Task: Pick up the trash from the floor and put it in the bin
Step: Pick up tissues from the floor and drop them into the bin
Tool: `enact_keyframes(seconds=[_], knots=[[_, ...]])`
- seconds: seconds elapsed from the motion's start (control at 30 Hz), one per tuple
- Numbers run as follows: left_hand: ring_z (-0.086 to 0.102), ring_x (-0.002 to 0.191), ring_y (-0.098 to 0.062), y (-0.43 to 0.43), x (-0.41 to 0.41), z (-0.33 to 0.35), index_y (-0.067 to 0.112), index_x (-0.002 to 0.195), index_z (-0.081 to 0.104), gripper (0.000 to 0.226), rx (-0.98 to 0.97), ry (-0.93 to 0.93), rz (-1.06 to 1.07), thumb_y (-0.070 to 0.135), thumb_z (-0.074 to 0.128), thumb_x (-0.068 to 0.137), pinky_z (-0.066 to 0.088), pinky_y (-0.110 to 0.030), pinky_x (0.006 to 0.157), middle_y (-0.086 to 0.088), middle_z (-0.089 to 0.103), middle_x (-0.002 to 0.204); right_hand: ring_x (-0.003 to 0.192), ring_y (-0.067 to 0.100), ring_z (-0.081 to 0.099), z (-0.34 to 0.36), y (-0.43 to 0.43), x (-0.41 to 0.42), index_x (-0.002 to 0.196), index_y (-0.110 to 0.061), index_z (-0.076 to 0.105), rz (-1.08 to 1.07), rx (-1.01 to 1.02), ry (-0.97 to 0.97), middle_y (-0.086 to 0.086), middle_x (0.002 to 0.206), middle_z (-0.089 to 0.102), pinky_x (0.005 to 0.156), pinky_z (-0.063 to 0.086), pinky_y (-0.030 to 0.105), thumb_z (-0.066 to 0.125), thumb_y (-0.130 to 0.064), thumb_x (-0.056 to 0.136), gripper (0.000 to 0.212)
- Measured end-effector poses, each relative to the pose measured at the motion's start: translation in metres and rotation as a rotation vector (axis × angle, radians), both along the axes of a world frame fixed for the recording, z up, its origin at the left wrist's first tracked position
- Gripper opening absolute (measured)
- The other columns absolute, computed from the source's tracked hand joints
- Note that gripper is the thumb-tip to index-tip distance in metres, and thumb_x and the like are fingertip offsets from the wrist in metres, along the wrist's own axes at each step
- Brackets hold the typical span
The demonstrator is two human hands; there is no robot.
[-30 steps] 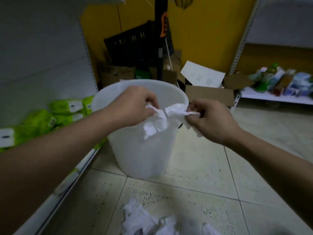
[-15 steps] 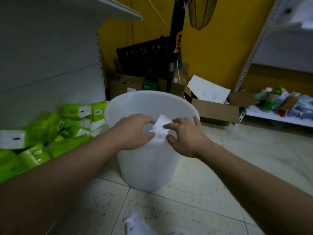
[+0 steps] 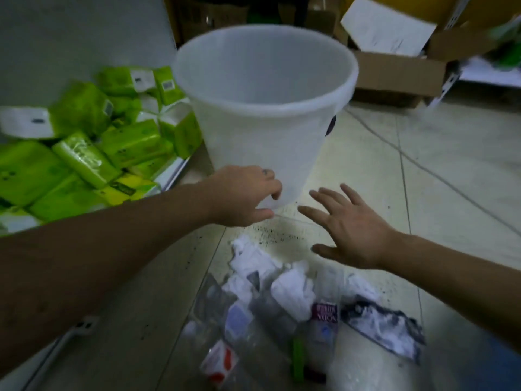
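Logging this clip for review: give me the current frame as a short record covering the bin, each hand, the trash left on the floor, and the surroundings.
bin: white plastic bin, upright on the tiled floor, no contents visible
left hand: left hand, empty, fingers loosely curled, low in front of the bin
right hand: right hand, empty, fingers spread, above the floor
trash: crumpled white paper, clear plastic wrappers and a dark printed wrapper heaped on the floor
surroundings: green packs on a low shelf; cardboard box behind
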State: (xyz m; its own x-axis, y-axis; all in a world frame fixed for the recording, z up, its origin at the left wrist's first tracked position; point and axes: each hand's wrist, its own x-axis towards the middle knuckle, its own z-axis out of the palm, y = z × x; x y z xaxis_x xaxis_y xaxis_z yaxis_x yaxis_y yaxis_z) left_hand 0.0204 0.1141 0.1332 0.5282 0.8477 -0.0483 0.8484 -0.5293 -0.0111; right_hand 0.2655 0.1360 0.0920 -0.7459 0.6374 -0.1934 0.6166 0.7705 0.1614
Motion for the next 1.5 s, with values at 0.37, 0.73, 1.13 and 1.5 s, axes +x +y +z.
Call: enact_keyframes(seconds=[0.37, 0.73, 1.13, 1.5], knots=[[0.045, 0.125, -0.029, -0.037, 0.012, -0.168, 0.027, 0.142, 0.033, 0.061, -0.496, -0.03, 0.555, 0.04, 0.057, 0.087, 0.042, -0.043, 0.098, -0.01, 0.038, 0.147, 0.141, 0.022, 0.027, -0.117, -0.057, 0.012, 0.151, -0.034, 0.018, -0.104, -0.462, 0.075, 0.003, 0.158, 0.028, 0.116, 0.017, 0.04, 0.056, -0.061, 0.081, 0.084], [0.061, 0.086, -0.018, -0.04, 0.023, -0.21, 0.022, 0.118, 0.053, 0.04, -0.351, -0.33, 0.874, 0.024, 0.066, 0.08, 0.047, -0.028, 0.07, -0.002, 0.067, 0.107, 0.114, 0.018, 0.054, -0.137, -0.059, 0.001, 0.128, -0.03, 0.056, -0.252, -0.44, 0.332, -0.004, 0.123, 0.065, 0.112, 0.023, 0.037, 0.055, -0.039, 0.089, 0.04], [0.051, 0.07, -0.016, 0.004, 0.024, -0.129, 0.017, 0.084, 0.059, 0.016, 0.062, -0.372, 0.664, 0.033, 0.059, 0.087, 0.038, -0.028, 0.063, 0.0, 0.056, 0.078, 0.061, 0.018, 0.067, -0.105, -0.022, 0.018, 0.084, -0.024, 0.075, -0.71, -0.646, 0.979, -0.002, 0.069, 0.073, 0.058, 0.054, 0.033, 0.057, -0.021, 0.093, 0.02], [0.051, 0.056, -0.012, 0.042, 0.051, -0.006, 0.022, 0.089, 0.067, 0.012, 0.192, -0.573, 0.421, 0.03, 0.059, 0.087, 0.04, -0.025, 0.053, 0.01, 0.054, 0.062, 0.058, 0.016, 0.06, -0.007, 0.017, 0.021, 0.079, -0.01, 0.072, -0.704, -0.739, 1.337, 0.008, 0.069, 0.069, 0.051, 0.049, 0.026, 0.043, 0.008, 0.082, 0.034]])
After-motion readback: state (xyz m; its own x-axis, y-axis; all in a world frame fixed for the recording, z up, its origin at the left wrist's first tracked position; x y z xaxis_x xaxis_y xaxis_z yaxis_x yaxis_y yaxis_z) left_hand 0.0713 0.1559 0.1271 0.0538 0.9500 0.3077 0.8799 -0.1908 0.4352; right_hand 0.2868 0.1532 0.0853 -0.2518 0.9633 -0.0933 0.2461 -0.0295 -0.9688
